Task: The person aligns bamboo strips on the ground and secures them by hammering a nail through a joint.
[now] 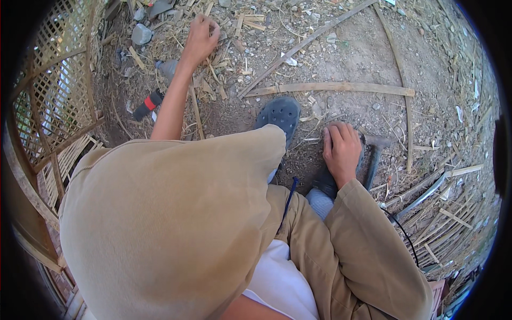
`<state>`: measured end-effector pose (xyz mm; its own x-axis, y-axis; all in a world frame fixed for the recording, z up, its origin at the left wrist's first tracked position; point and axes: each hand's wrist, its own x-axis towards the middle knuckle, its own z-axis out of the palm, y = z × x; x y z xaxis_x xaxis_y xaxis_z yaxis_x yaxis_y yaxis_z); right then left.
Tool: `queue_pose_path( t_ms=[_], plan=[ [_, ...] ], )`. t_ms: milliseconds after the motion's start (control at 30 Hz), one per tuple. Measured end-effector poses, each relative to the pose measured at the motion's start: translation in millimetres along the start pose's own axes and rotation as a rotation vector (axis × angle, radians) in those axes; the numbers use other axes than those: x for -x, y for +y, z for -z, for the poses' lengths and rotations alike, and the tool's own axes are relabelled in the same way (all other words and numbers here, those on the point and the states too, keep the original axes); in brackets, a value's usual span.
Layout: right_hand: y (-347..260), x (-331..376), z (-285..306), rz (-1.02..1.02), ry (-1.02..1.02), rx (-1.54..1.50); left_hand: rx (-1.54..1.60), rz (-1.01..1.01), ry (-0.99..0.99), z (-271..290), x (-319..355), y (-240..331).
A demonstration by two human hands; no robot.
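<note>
My left hand (203, 40) reaches far out to the left, low over ground littered with wood chips. Its fingers are curled in, thumb against index; whatever may be between them is too small to make out. Beside that forearm lies a black cylindrical object with a red band (148, 104). My right hand (342, 150) rests with fingers draped over the front of my right shoe (326, 180), gripping nothing visible. Just right of it is a hammer (374, 160) with a dark handle, its head near the shoe. My left clog (279, 116) is dark, with round holes.
A frame of thin wooden strips (330, 87) lies on the dirt ahead. At the left stands a woven lattice panel (64, 80). A pale stone (141, 34) sits at upper left. Lower right, a heap of split sticks (448, 226) lies beside a long, pale, blade-like strip (424, 197).
</note>
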<state>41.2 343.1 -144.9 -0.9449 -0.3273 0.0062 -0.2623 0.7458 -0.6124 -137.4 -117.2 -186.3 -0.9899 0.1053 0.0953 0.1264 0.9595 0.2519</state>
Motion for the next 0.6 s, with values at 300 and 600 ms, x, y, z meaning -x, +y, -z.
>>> queue_pose_path(
  t_ms=[300,600],
  plan=[
    [-1,-1,-4,0.018,-0.003,0.001,2.024,0.340,0.005,43,-24,-70],
    [-2,-1,0,0.002,-0.006,0.011,0.226,0.232,0.070,21,20,-3]
  ],
)
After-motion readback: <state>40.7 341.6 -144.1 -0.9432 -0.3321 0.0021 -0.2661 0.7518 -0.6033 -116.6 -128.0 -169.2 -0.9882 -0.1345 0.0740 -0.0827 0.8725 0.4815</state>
